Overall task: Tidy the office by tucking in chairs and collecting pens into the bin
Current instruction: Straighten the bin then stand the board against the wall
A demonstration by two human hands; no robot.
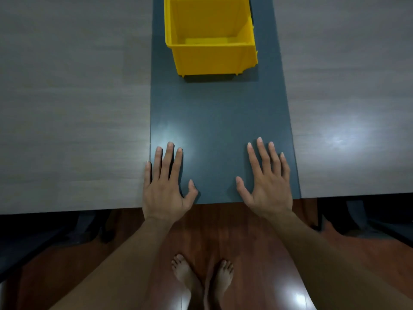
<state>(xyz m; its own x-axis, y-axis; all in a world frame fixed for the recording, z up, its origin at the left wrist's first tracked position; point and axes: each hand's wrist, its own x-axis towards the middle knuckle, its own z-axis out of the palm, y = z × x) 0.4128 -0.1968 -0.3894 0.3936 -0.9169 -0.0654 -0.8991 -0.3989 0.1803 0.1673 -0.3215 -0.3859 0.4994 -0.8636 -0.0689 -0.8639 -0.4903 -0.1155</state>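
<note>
A yellow plastic bin point(212, 57) stands on the dark grey middle strip of the table point(219, 113), at the far end of my view; what I see of its inside holds nothing. My left hand point(164, 186) lies flat on the strip's near left corner, fingers spread, holding nothing. My right hand point(267, 184) lies flat on the strip's near right side, fingers also spread and empty. Both hands rest about a bin's length in front of the bin. No pens show anywhere in view.
Light wood-grain tabletops point(67, 97) flank the dark strip on both sides. Dark chair parts point(44, 240) sit under the table edge at left, and more chair parts point(366, 220) at right. My bare feet point(201, 278) stand on a reddish wooden floor.
</note>
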